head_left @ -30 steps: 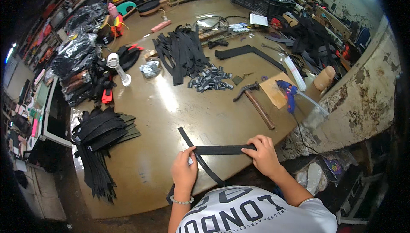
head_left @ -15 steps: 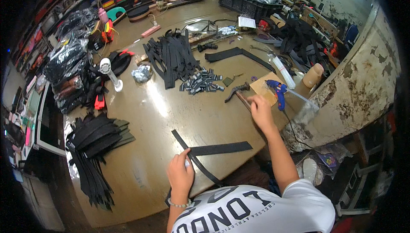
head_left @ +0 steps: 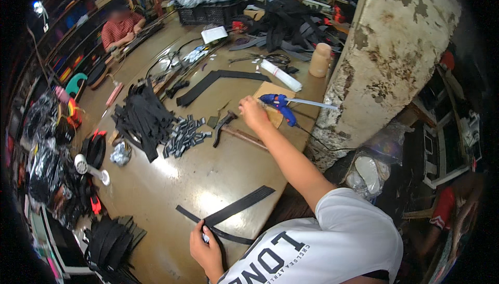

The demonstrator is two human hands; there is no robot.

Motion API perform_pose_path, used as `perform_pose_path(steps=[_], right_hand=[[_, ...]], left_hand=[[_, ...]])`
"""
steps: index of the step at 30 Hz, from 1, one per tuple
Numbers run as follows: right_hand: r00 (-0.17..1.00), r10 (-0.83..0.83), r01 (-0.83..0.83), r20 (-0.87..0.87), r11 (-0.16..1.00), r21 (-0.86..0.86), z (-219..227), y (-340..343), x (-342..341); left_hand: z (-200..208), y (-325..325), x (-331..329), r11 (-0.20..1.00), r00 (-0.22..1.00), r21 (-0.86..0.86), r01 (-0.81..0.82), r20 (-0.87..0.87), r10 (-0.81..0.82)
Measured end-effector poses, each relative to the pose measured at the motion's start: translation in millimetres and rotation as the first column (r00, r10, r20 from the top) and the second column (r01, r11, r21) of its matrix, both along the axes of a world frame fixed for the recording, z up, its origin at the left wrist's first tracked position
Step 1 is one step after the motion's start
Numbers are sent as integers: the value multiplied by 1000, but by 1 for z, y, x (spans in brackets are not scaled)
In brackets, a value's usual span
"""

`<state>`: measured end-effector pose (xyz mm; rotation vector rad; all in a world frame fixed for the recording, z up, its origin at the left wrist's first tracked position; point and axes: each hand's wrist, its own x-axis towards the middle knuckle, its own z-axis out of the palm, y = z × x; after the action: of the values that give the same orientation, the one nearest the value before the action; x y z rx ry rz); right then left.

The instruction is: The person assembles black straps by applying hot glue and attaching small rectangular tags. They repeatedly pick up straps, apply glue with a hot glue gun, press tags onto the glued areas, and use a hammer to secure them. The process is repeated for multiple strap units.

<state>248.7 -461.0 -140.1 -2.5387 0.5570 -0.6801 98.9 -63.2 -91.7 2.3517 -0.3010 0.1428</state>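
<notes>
My left hand (head_left: 207,250) is closed on a narrow black strap at the table's near edge, where it crosses a wider black strap (head_left: 241,206). My right hand (head_left: 253,113) reaches over the left edge of a piece of cardboard (head_left: 268,91), fingers curled together; whatever they pinch is hidden. Just right of these fingers a blue glue gun (head_left: 280,106) lies on the cardboard, a long clear glue stick (head_left: 314,103) jutting from it. A hammer (head_left: 224,127) with a wooden handle lies nearer to me. Left of it is a pile of small dark buckles (head_left: 184,137).
Black strap bundles (head_left: 143,117) lie mid-table, and another stack (head_left: 112,245) at the near left. A white handheld fan (head_left: 92,169) stands left. A peeling pillar (head_left: 384,60) borders the right side, beside a tan cone (head_left: 319,60). Another person (head_left: 122,29) sits at the far end.
The view has swung to the right. My right hand has moved from beside the hammer handle to the cardboard by the glue gun. The left hand stays on the strap.
</notes>
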Motion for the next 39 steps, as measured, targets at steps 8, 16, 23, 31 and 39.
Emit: perform_pose_path(steps=[8,16,23,31,39], right_hand=[[999,-23,23,-37,1000,-4,9,6,-6],[889,86,-250,449,914,321,50,27,-20],[472,323,-475,821,877,-72,261,83,-149],[902,424,-430,75,874,228,103,188,6],[661,742,-743,111,625,242,68,212,-115]], left_hand=[[1,3,-2,999,1000,-49,-20,-17,19],[12,1,-2,997,998,-50,-63,-28,61],[8,5,-1,999,999,-17,-29,-26,28],[2,4,-1,989,986,-144,-24,162,47],[9,7,-18,985,982,92,-145,132,132]])
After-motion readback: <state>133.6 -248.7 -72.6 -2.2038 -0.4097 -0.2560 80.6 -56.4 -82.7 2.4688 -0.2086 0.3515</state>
